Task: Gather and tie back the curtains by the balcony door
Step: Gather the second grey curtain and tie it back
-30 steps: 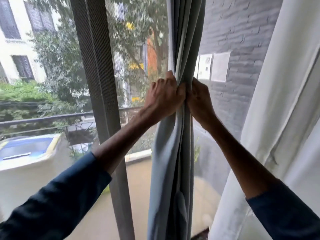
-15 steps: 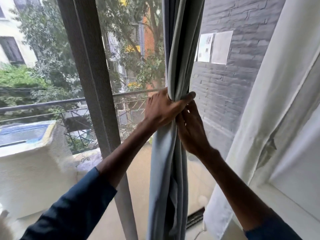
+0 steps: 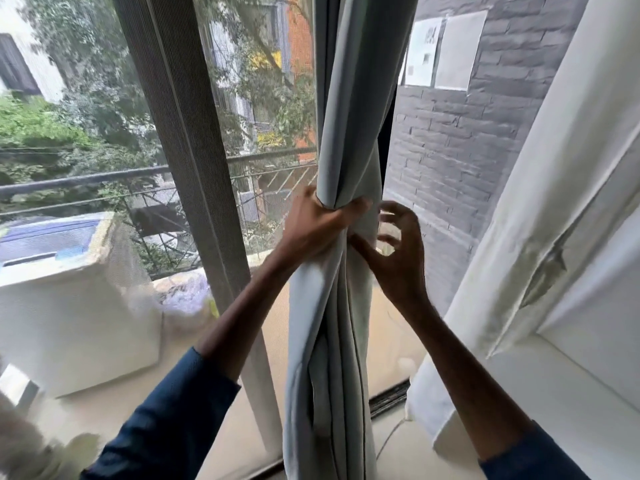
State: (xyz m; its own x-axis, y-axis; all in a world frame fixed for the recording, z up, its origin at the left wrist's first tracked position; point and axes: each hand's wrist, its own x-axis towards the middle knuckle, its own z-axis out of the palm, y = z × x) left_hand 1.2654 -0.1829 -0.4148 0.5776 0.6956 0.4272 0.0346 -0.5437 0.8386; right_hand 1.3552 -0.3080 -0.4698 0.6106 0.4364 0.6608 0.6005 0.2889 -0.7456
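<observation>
A pale grey-blue curtain (image 3: pixel 349 98) hangs gathered into a narrow bunch in front of the balcony door glass. My left hand (image 3: pixel 318 226) is wrapped tightly around the bunch at mid height, thumb across its front. My right hand (image 3: pixel 398 251) sits just right of the bunch with its fingers curled and spread apart, the thumb near the fabric and nothing visibly held. Below the grip the curtain falls in twisted folds to the floor. A second, white curtain (image 3: pixel 540 209) hangs at the right, loose. No tie-back is visible.
A grey door frame post (image 3: pixel 187 168) stands left of the curtain. Beyond the glass are a balcony railing (image 3: pixel 86 178), a white appliance (image 3: pixel 69 299) and trees. A grey brick wall (image 3: pixel 460 143) with two papers (image 3: pixel 446 50) is at right, above a white sill (image 3: pixel 554 386).
Both hands slid down the gathered curtain and the view tilted lower. My right hand let go of the fabric and opened beside it; my left hand keeps its grip.
</observation>
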